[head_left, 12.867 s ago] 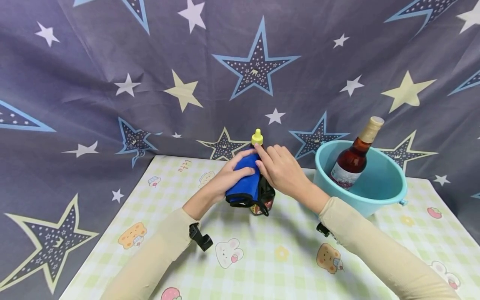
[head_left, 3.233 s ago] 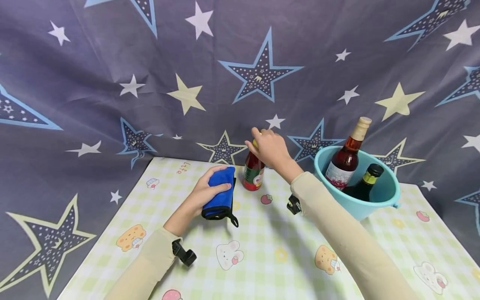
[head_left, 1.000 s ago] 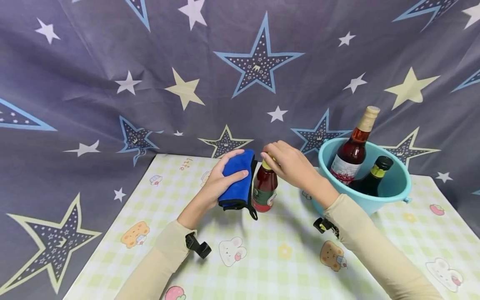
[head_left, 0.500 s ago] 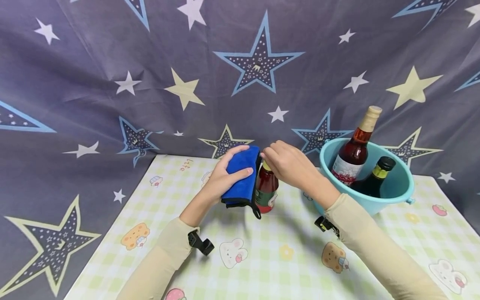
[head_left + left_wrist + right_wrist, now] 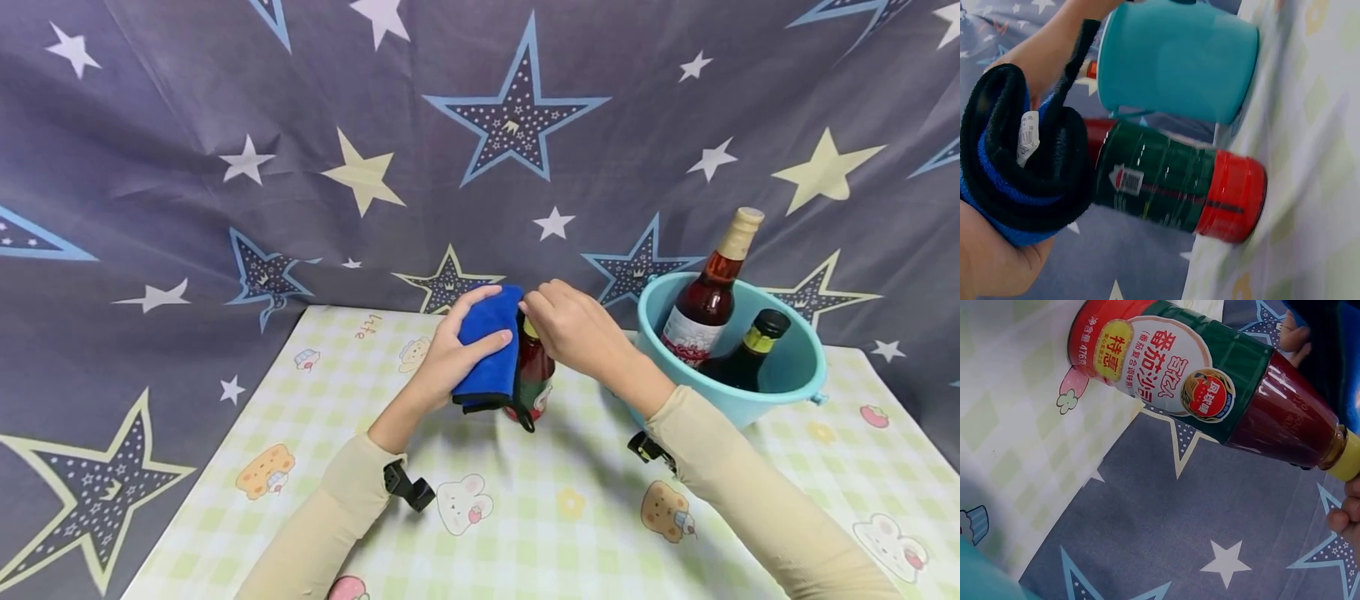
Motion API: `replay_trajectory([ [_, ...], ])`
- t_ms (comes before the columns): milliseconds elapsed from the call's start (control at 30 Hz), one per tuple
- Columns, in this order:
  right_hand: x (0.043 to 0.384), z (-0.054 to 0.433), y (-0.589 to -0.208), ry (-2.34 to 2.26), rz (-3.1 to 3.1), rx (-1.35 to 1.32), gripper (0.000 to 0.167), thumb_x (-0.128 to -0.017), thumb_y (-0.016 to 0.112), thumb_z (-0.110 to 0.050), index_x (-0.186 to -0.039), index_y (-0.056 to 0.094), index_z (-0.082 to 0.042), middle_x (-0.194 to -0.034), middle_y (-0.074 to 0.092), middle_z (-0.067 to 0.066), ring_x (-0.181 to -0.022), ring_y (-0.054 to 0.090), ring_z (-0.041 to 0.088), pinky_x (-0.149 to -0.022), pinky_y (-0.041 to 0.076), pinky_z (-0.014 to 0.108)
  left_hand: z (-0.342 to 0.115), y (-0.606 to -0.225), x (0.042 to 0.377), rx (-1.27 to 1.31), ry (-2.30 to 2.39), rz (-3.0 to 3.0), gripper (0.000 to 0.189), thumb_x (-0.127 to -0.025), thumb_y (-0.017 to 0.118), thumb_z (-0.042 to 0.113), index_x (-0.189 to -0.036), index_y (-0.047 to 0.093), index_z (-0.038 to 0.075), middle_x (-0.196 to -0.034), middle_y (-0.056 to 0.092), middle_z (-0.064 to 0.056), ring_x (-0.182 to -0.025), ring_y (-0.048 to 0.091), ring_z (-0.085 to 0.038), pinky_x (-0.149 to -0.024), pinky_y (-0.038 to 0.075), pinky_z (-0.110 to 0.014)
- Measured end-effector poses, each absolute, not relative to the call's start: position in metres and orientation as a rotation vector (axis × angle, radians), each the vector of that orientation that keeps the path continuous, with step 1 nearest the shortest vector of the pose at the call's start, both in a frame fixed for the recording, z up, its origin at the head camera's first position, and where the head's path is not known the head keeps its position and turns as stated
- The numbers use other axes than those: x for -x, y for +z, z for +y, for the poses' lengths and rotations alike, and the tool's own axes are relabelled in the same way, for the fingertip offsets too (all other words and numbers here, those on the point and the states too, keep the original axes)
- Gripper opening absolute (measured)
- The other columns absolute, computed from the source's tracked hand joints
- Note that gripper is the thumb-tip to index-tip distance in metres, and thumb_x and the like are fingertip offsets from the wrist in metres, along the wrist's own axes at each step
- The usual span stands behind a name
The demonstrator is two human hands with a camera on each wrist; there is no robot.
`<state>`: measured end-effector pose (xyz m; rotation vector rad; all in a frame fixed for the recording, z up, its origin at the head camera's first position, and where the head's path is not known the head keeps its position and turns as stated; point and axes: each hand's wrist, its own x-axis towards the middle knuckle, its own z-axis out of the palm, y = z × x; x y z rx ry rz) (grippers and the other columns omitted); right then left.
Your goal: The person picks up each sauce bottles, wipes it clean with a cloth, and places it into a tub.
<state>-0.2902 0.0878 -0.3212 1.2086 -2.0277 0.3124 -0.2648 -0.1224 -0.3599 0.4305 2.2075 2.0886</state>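
Observation:
My left hand [image 5: 442, 362] grips a folded blue cloth [image 5: 486, 358] with black edging and a hanging loop. The cloth's rolled end shows in the left wrist view, overlapping the upper part of a ketchup bottle [image 5: 1154, 178]. Dark red sauce shows through the bottle's neck, above a green and red label [image 5: 1166, 362]. In the right wrist view, fingers of my right hand [image 5: 576, 329] pinch the yellow cap [image 5: 1347, 456]. The bottle stands between my hands, its base right at the tablecloth, its left side hidden by the cloth in the head view.
A light-blue bucket [image 5: 806, 371] stands at the right, behind my right forearm. In it lean a red-brown bottle [image 5: 701, 308] with a gold neck and a dark bottle [image 5: 742, 362] with a black cap. A patterned curtain [image 5: 337, 92] hangs behind the checked tablecloth [image 5: 525, 533].
The dark bottle has joined the other in the bucket since the oldest frame. The ketchup bottle has come nearer since 3.2 seconds ago. Over the last second the cloth moved right, against the bottle.

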Motion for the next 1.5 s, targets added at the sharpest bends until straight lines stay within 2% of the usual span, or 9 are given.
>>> replay_trajectory([
  [267,0.289,0.088,-0.321,0.342,-2.031,-1.203,0.016,-0.097,0.065,-0.004,-0.084,0.056,-0.002,-0.068,0.046,0.006,-0.063,0.041,0.021,-0.055,0.035,0.029,-0.114,-0.356,0.259,-0.355,2.224,2.107,0.050,-0.099,0.066,0.030,-0.144,0.049,0.043,-0.152,0.041,-0.003,-0.128,0.053,-0.033,-0.090,0.056,-0.045],
  [433,0.289,0.086,-0.321,0.348,-2.011,-1.192,0.016,-0.097,0.063,-0.003,-0.083,0.056,-0.001,-0.068,0.046,0.007,-0.062,0.042,0.021,-0.054,0.035,0.030,-0.118,-0.356,0.259,-0.286,2.431,1.950,0.049,-0.100,0.064,0.024,-0.143,0.048,0.039,-0.150,0.040,-0.004,-0.126,0.051,-0.033,-0.090,0.054,-0.043],
  [567,0.288,0.086,-0.321,0.334,-2.012,-1.173,0.018,-0.100,0.061,-0.005,-0.083,0.056,0.000,-0.067,0.046,0.007,-0.062,0.043,0.022,-0.053,0.036,0.030,-0.115,-0.354,0.258,-0.337,2.511,1.801,0.050,-0.101,0.061,0.019,-0.145,0.044,0.035,-0.152,0.037,-0.008,-0.127,0.049,-0.034,-0.090,0.053,-0.045],
  [767,0.287,0.087,-0.320,0.322,-2.044,-1.163,0.018,-0.099,0.062,-0.005,-0.083,0.055,-0.001,-0.067,0.046,0.007,-0.062,0.042,0.022,-0.053,0.036,0.030,-0.102,-0.361,0.256,-0.333,2.419,1.865,0.055,-0.099,0.065,0.014,-0.144,0.044,0.034,-0.149,0.038,-0.010,-0.126,0.048,-0.032,-0.089,0.054,-0.041],
  [867,0.286,0.087,-0.320,0.313,-2.054,-1.164,0.017,-0.098,0.063,-0.004,-0.083,0.055,-0.001,-0.068,0.047,0.007,-0.062,0.042,0.021,-0.054,0.036,0.030,-0.098,-0.364,0.256,-0.349,2.392,1.936,0.055,-0.098,0.065,0.012,-0.144,0.044,0.032,-0.150,0.038,-0.009,-0.127,0.048,-0.033,-0.088,0.053,-0.041],
  [1100,0.287,0.088,-0.322,0.299,-2.071,-1.167,0.017,-0.098,0.063,-0.004,-0.083,0.055,-0.002,-0.068,0.047,0.007,-0.063,0.042,0.021,-0.055,0.036,0.029,-0.098,-0.366,0.258,-0.428,2.308,2.065,0.053,-0.098,0.064,0.011,-0.144,0.044,0.028,-0.153,0.035,0.002,-0.132,0.043,-0.031,-0.096,0.047,-0.044],
  [1267,0.285,0.087,-0.322,0.287,-2.081,-1.162,0.018,-0.098,0.063,-0.005,-0.083,0.055,-0.002,-0.068,0.047,0.007,-0.063,0.042,0.021,-0.055,0.036,0.029,-0.101,-0.367,0.258,-0.431,2.258,2.080,0.054,-0.099,0.063,0.013,-0.146,0.042,0.030,-0.155,0.034,-0.002,-0.133,0.043,-0.033,-0.097,0.047,-0.046],
  [1500,0.284,0.085,-0.321,0.261,-2.090,-1.152,0.018,-0.100,0.062,-0.007,-0.084,0.056,-0.001,-0.068,0.048,0.007,-0.063,0.043,0.022,-0.055,0.037,0.029,-0.105,-0.363,0.256,-0.385,2.070,2.225,0.054,-0.102,0.061,0.022,-0.148,0.038,0.039,-0.156,0.034,-0.005,-0.133,0.046,-0.036,-0.097,0.049,-0.051],
])
